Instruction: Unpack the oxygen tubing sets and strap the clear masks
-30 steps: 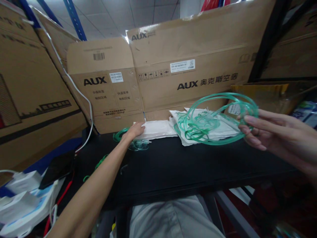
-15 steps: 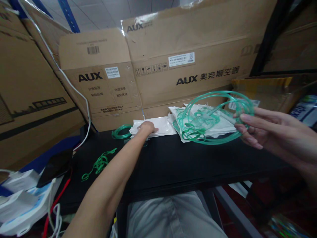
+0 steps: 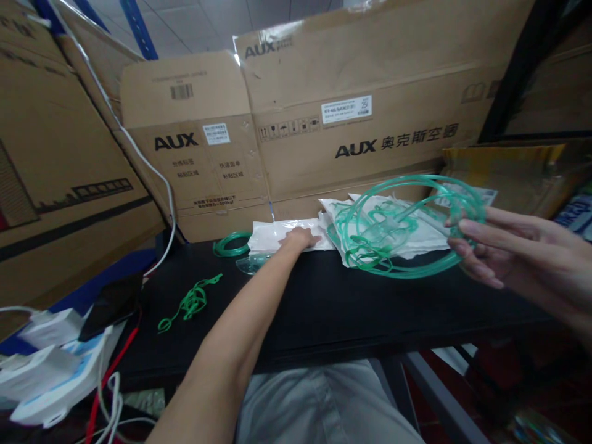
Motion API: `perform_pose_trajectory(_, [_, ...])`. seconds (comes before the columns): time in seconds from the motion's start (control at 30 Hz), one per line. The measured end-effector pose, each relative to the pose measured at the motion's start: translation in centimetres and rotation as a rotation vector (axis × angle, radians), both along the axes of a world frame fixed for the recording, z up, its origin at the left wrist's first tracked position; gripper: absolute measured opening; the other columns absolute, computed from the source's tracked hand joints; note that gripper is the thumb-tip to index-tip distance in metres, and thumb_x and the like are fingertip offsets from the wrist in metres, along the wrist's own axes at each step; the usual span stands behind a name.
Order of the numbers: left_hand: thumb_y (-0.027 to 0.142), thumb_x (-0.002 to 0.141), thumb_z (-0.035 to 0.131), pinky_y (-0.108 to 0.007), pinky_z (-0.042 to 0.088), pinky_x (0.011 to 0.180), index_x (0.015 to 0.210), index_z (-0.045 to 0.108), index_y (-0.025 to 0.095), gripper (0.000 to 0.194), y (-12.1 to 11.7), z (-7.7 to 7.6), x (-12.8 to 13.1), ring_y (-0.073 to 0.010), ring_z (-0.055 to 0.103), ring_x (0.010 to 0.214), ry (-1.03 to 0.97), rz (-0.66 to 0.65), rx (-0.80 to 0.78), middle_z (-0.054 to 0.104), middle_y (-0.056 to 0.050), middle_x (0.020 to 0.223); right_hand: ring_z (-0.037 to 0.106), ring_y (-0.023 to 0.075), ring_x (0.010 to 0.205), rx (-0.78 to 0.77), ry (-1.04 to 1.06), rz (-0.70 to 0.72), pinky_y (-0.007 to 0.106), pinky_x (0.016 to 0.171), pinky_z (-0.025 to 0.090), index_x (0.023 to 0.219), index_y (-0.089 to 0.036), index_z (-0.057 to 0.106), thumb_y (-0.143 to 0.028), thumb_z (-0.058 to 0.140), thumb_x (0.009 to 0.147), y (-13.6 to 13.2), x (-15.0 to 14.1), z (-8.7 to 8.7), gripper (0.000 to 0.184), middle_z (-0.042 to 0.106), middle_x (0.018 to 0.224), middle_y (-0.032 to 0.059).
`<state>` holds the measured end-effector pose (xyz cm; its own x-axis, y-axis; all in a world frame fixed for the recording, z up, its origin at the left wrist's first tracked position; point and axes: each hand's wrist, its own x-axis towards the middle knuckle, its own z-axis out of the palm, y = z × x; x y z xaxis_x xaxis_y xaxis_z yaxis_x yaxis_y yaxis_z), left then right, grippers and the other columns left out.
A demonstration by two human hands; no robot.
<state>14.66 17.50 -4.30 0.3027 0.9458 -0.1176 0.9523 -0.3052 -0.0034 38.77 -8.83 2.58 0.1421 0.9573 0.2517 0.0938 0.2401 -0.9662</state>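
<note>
My right hand [image 3: 481, 243] is closed on a coil of translucent green tubing [image 3: 416, 271], held up at the right above the tabletop. A clear green face mask [image 3: 388, 225] shows behind the coil, over white plastic packets [image 3: 430, 237]; I cannot tell whether it hangs or lies there. My left hand [image 3: 300, 237] reaches forward and rests palm down on a flat white packet [image 3: 266, 233], fingers apart. Left of that packet lies another green tubing coil [image 3: 230, 245]. A clear plastic piece [image 3: 250, 264] is partly hidden by my left forearm.
A tangle of thin green cord [image 3: 192, 302] lies on the black table [image 3: 351, 320]. Cardboard boxes [image 3: 296, 154] stand along the back. At the left are a white power strip [image 3: 60, 382], a dark phone-like slab [image 3: 111, 302] and cables. An open carton [image 3: 518, 179] stands right.
My left hand has slid right along the white packet, and more of the clear plastic piece shows. My right hand keeps hold of the tubing. The view has shifted slightly.
</note>
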Motion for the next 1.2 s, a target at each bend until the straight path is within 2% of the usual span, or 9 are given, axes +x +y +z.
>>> perform_pose_trajectory(0.23, [0.047,0.097,0.056,-0.057,0.044,0.106,0.141,0.051,0.019,0.052,-0.5,0.4,0.5,-0.0313,0.053,0.129,-0.069,0.057,-0.032,0.05,-0.014,0.146,0.046,0.0112,0.043,-0.061,0.025,0.039,0.023,0.038,0.043,0.067,-0.021,0.066,-0.049,0.084,0.068,0.2,-1.3,-0.6,0.034,0.056,0.06,0.0024])
perform_pose_trajectory(0.47, [0.04,0.096,0.06,-0.053,0.046,0.104,0.126,0.062,0.016,0.038,-1.5,4.7,-3.6,-0.0271,0.059,0.122,-0.159,0.04,0.075,0.061,-0.013,0.135,0.048,0.0082,0.047,-0.134,0.138,0.251,0.019,0.042,0.043,0.076,-0.018,0.062,-0.039,0.08,0.078,0.9,-4.0,-2.2,0.028,0.058,0.067,-0.0011])
perform_pose_trajectory(0.6, [0.031,0.102,0.044,-0.04,0.044,0.106,0.13,0.064,0.016,0.037,-5.2,7.2,-6.3,-0.0247,0.059,0.125,-0.321,0.043,0.272,0.065,-0.014,0.134,0.048,0.0069,0.048,-0.202,0.248,0.42,0.018,0.041,0.041,0.083,-0.017,0.061,-0.039,0.081,0.078,2.2,-6.8,-3.6,0.03,0.06,0.071,-0.0013])
perform_pose_trajectory(0.73, [0.034,0.103,0.035,-0.029,0.046,0.099,0.128,0.065,0.021,0.042,-11.2,7.7,-8.6,-0.0206,0.064,0.116,-0.472,0.014,0.41,0.07,-0.006,0.128,0.046,0.0052,0.046,-0.323,0.28,0.522,0.018,0.041,0.038,0.089,-0.015,0.062,-0.045,0.081,0.077,4.0,-8.9,-5.9,0.038,0.059,0.071,-0.002])
perform_pose_trajectory(0.87, [0.049,0.099,0.045,-0.027,0.049,0.09,0.11,0.075,0.023,0.04,-16.6,6.4,-10.8,-0.0208,0.069,0.103,-0.612,-0.176,0.256,0.076,-0.002,0.114,0.05,0.0095,0.044,-0.367,-0.106,0.402,0.023,0.043,0.039,0.088,-0.012,0.066,-0.056,0.071,0.081,4.9,-8.7,-7.6,0.045,0.061,0.064,0.0014])
perform_pose_trajectory(0.97, [0.049,0.098,0.049,-0.028,0.047,0.095,0.111,0.075,0.025,0.038,-18.5,5.2,-11.6,-0.0224,0.067,0.11,-0.595,-0.224,0.191,0.075,-0.001,0.118,0.059,0.017,0.051,-0.18,-0.608,0.104,0.029,0.053,0.045,0.098,-0.012,0.073,-0.051,0.065,0.087,4.7,-8.0,-7.6,0.041,0.066,0.063,0.0043])
perform_pose_trajectory(1.03, [0.047,0.098,0.049,-0.029,0.046,0.096,0.111,0.075,0.024,0.037,-18.7,4.4,-11.3,-0.0226,0.066,0.11,-0.589,-0.225,0.189,0.075,-0.001,0.118,0.066,0.0222,0.066,-0.005,-0.825,-0.061,0.032,0.065,0.049,0.101,-0.014,0.075,-0.042,0.065,0.089,4.7,-8.0,-7.2,0.032,0.073,0.075,0.0078])
perform_pose_trajectory(1.1, [0.046,0.099,0.048,-0.03,0.046,0.094,0.11,0.075,0.024,0.037,-18.4,3.7,-10.6,-0.0224,0.068,0.105,-0.577,-0.231,0.174,0.076,-0.002,0.114,0.07,0.025,0.084,0.157,-0.914,-0.072,0.033,0.077,0.051,0.103,-0.016,0.076,-0.032,0.063,0.092,5.1,-8.5,-7.0,0.024,0.075,0.091,0.0105])
perform_pose_trajectory(1.2, [0.046,0.1,0.047,-0.032,0.046,0.094,0.11,0.075,0.022,0.038,-18.0,2.8,-9.5,-0.0237,0.068,0.102,-0.545,-0.232,0.151,0.076,-0.004,0.109,0.068,0.0226,0.097,0.355,-0.96,0.094,0.032,0.088,0.051,0.108,-0.017,0.073,-0.023,0.058,0.096,6.2,-9.7,-7.3,0.02,0.072,0.105,0.0105])
